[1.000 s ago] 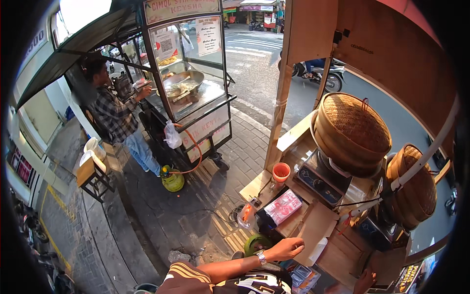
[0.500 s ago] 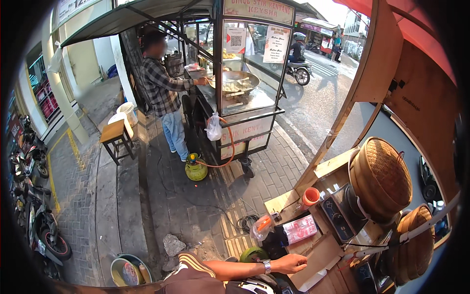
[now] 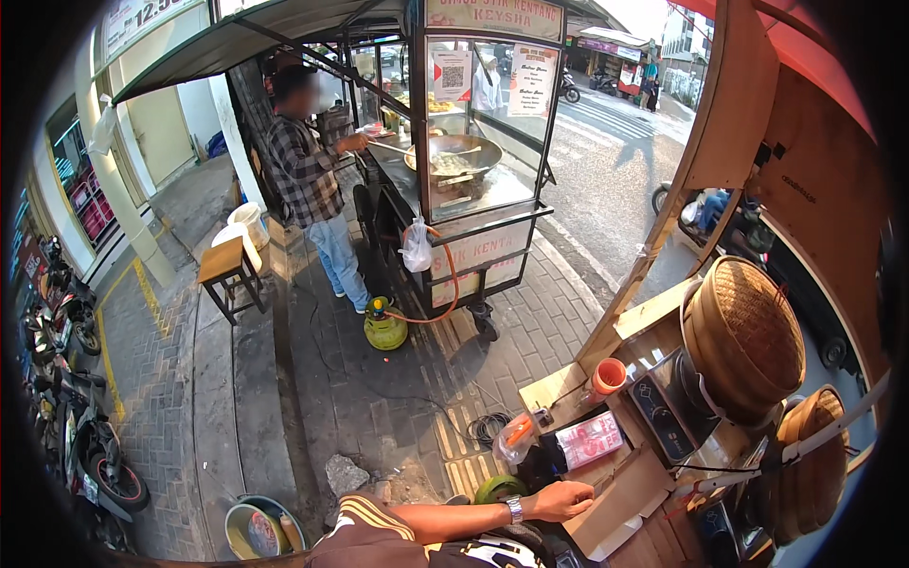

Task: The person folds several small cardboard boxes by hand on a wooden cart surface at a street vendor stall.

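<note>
My left hand (image 3: pixel 562 501) reaches in from the lower edge, a metal-banded watch (image 3: pixel 514 509) on its wrist. Its fingers are curled loosely inward, and nothing shows in them. Right beside the fingertips lies an open cardboard box (image 3: pixel 620 502) with its flaps up. Just beyond the hand are a pink-and-white printed packet (image 3: pixel 589 441) and a clear plastic bag with something orange (image 3: pixel 517 435). A green gas cylinder (image 3: pixel 499 488) shows partly behind my forearm. My right hand is out of the picture.
Bamboo steamers (image 3: pixel 743 331) stand on stoves (image 3: pixel 663 407) at the right, near an orange cup (image 3: pixel 609 376). Ahead, a person (image 3: pixel 308 180) in a checked shirt works at a food cart (image 3: pixel 473 256). A bucket (image 3: pixel 263 526) and stone (image 3: pixel 347 473) lie at lower left.
The view has shifted slightly; my left hand stays by the cardboard box. The person at the cart has drawn their hand back from the wok. Vehicles on the road have moved.
</note>
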Available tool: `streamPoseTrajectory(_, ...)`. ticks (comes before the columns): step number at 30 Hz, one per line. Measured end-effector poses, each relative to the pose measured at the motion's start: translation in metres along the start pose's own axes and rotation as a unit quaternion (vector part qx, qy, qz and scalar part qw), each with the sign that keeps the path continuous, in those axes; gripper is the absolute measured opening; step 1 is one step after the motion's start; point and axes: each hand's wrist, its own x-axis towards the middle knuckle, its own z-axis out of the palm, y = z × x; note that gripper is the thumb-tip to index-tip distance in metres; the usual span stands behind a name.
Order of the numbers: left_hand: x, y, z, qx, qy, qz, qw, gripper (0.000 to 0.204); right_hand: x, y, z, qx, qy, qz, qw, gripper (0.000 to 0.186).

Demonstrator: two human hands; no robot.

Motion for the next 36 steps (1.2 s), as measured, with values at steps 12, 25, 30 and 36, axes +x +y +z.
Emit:
streamPoseTrajectory(12,-0.005,-0.071,0.045,0.049,-0.090,-0.123,0.987,0.057,-0.082,-0.039,0.225,0.385,-0.151,0.346,0.842,0.041)
streamPoseTrajectory(25,0.009,-0.120,0.056,0.049,-0.238,-0.099,0.965,0.032,-0.073,-0.088,0.203,0.468,-0.246,0.369,0.764,0.026)
streamPoseTrajectory(30,-0.034,-0.084,0.001,-0.139,-0.334,-0.170,0.917,0.038,-0.083,-0.127,0.144,0.661,-0.227,0.447,0.559,0.043)
streamPoseTrajectory(36,-0.034,-0.075,0.000,-0.061,-0.356,-0.212,0.908,0.042,-0.098,-0.137,0.148,0.630,-0.163,0.407,0.641,0.057)
